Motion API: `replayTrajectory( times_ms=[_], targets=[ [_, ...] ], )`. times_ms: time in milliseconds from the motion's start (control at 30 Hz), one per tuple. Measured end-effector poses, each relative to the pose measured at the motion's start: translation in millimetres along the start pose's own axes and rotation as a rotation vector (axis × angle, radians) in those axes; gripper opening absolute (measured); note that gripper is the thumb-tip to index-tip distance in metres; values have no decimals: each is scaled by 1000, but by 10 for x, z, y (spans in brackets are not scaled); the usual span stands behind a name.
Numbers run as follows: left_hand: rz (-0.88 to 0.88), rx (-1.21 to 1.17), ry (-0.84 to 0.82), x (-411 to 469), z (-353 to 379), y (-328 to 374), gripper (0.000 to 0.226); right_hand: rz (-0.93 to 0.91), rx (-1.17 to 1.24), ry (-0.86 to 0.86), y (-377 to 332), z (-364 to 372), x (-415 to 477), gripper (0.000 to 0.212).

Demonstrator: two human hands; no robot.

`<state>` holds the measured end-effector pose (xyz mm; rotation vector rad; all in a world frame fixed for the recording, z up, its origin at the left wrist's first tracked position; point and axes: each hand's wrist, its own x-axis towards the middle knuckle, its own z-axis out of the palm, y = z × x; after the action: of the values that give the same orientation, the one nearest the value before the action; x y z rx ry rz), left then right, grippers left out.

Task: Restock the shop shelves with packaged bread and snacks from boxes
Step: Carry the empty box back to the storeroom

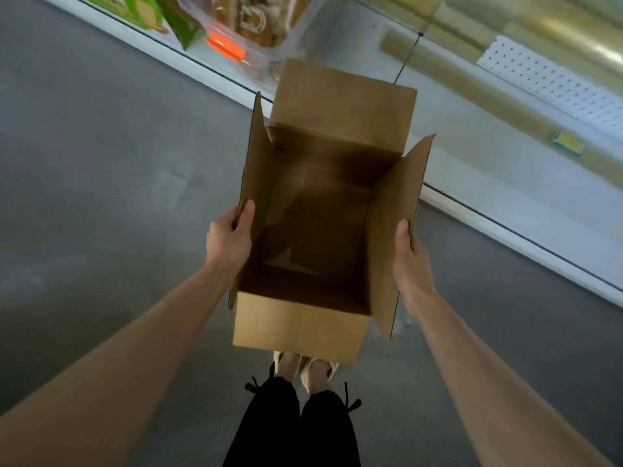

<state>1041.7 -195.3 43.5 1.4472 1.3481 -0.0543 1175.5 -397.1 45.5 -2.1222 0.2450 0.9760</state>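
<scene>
a grey, smooth floor (101,197) fills the left and lower part of the view. the person's two feet (305,367) in pale footwear stand on it, close together.

a low white shelf (488,197) runs aslant from the upper left to the right edge, and its pale front lip meets the floor. a thin dark seam crosses the shelf near the middle. at the far left end green packs (135,8) sit on it. just beside them lies a clear bag (256,25) of pale brown baked goods with an orange tag (224,45). well apart, toward the right, a small yellow and green item (569,143) lies on the shelf; what it is cannot be told. a white pegboard panel (546,75) backs that end.
</scene>
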Motion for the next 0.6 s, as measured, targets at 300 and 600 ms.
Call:
replayTrajectory(
  times_ms=[300, 600],
  targets=[
    [-62, -130, 239, -456, -1017, 263, 46, -164, -154, -101, -948, 294, -658, 61],
    [-25, -355, 402, -1079, -2085, 623, 44, -354, -251, -153, -2096, 554, -1546, 62]
  ],
)
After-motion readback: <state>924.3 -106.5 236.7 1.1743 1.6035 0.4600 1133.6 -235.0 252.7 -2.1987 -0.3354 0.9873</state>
